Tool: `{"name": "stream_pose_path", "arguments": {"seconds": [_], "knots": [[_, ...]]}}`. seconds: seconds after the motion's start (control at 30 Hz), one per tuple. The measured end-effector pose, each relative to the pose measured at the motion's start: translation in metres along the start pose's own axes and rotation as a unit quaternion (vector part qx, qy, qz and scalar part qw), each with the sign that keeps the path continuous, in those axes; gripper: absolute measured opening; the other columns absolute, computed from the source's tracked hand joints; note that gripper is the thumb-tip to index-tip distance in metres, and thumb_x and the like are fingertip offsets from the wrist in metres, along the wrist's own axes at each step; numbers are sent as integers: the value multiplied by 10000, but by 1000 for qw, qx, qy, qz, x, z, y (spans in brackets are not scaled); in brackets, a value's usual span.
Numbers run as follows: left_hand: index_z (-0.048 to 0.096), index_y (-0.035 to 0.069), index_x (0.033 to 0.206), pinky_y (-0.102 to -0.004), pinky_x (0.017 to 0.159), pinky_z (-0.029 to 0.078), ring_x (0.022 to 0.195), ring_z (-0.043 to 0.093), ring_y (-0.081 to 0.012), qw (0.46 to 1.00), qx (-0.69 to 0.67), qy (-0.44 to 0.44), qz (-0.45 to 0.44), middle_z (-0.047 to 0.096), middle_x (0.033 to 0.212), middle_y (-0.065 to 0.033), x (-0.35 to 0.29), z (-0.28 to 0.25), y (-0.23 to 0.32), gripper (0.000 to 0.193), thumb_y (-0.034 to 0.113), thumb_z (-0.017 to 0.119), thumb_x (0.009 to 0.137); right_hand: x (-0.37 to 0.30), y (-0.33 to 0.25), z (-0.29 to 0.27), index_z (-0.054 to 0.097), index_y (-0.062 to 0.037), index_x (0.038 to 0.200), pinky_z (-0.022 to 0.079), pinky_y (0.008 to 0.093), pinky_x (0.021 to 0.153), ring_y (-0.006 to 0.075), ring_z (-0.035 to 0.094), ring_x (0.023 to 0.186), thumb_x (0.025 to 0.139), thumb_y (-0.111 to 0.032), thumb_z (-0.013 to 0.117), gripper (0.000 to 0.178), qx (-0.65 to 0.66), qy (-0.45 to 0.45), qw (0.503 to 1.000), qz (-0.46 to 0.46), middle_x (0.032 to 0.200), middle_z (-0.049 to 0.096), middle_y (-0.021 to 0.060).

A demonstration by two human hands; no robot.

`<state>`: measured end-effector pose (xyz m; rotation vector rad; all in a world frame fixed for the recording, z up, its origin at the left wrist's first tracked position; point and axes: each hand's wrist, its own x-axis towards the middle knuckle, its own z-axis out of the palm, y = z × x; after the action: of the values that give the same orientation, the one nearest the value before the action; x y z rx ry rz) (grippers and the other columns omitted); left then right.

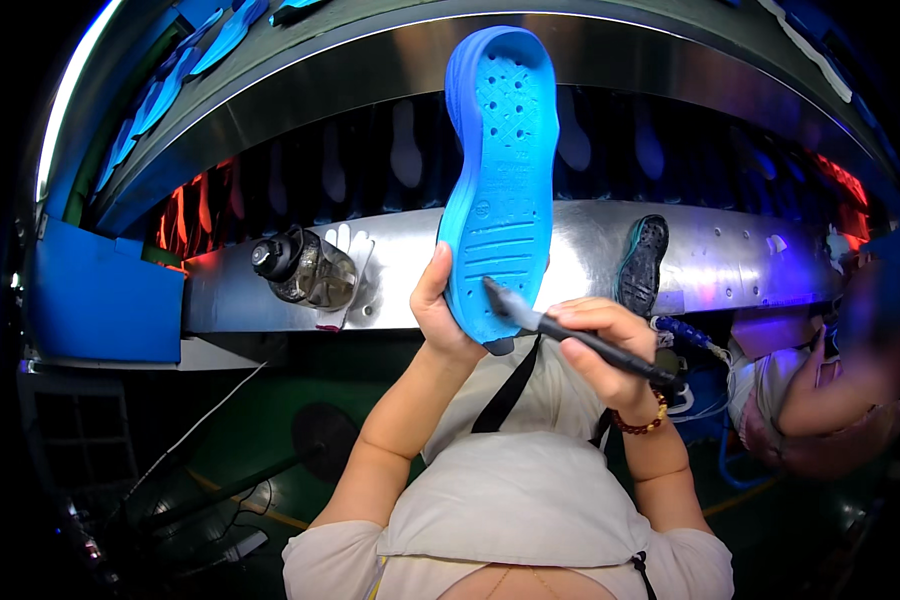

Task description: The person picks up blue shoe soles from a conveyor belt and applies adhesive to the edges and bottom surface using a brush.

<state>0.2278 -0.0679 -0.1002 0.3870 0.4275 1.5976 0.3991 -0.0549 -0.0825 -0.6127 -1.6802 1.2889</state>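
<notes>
A long blue shoe sole (505, 180) stands before me, its inner face turned up, with a raised rim, small holes at the far end and ridges nearer me. My left hand (442, 310) grips its near end from the left side, thumb along the rim. In my right hand (610, 350) is a brush (590, 347) with a black handle. Its bristle tip meets the inside of the sole near the lower ridges. Fingers of the left hand behind the sole are hidden.
On the metal ledge (400, 260) stand a dark clear bottle (315, 272), a white glove (355, 245) and a black sole (643, 265). Beyond, soles pass through a dark, red-lit opening; blue soles (225, 40) lie on the upper belt. Another person's arm (840, 390) is at right.
</notes>
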Motion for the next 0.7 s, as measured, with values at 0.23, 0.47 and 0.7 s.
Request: {"name": "stream_pose_path", "arguments": {"seconds": [0.23,0.47,0.7], "knots": [[325,-58,1254,-456,897,414,1031,518,-346,998,-63,-23,-18,476,1171,-233,1,0,7,613,408,330,857,15,-9,-11,616,3,855,483,323,748,254,620,824,657,28,647,202,29,-79,996,0,861,630,150],[284,-21,1301,-543,931,340,1109,438,-410,998,16,10,-55,386,1262,-246,14,-1,9,676,474,318,842,34,-12,-25,616,-11,826,480,321,711,253,620,804,638,-19,670,195,-86,-175,974,-112,833,637,124],[394,-43,1223,-519,880,406,1018,523,-371,976,-135,-14,-173,478,1170,-244,20,1,19,542,361,376,862,14,-16,-5,619,-53,828,473,308,678,208,616,832,677,-40,669,160,-77,-322,934,-137,867,636,76]]}}
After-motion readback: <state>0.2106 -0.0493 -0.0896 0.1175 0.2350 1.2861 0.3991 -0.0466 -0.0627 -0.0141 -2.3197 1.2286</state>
